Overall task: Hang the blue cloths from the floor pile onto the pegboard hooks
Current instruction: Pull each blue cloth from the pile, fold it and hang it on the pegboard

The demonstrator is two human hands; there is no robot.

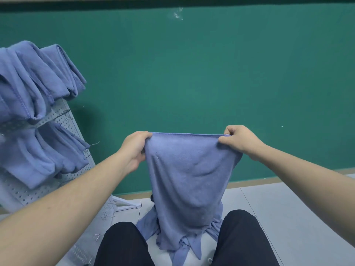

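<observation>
Cloth spread between both hands, ahead of hanging.

Left hand [134, 148] and right hand [238, 141] each pinch a top corner of the cloth [184, 179], top hem taut and level in front of the green wall [192, 64]. Its lower end trails onto the pile [192, 244] on the floor between the knees. Pegboard [65, 116] stands to the left, hung cloths [28, 83] already in two rows. Judgement: lift the tail clear of the pile first, keep the hem taut, then carry left to a free hook [95, 144]; slack may snag neighbours.
</observation>
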